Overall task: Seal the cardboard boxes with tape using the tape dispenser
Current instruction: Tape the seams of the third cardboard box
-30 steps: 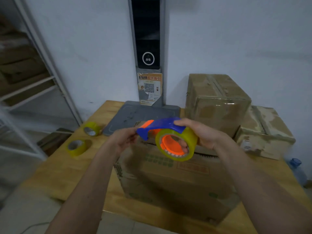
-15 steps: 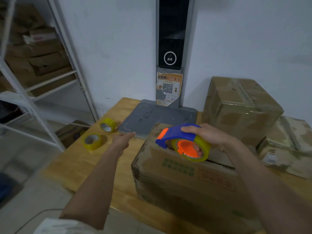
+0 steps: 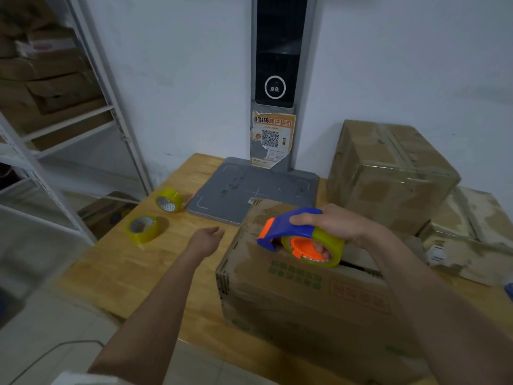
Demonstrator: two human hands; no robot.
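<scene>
You are working in dim, flat, bluish indoor light with no single source showing. Soft shadows are pooling beside the tape rolls [image 3: 143, 228] on the table [image 3: 116, 270]. Glare is glinting off the taped box [image 3: 388, 173]. The wide lens is bending the shelving [image 3: 69, 126] at the left edge, and the corners are smearing into blur.

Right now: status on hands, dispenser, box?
Right hand has a grip on the dispenser, set on the box top. Left hand open, off the box's left side. Top seam untaped near it; path clear.
</scene>
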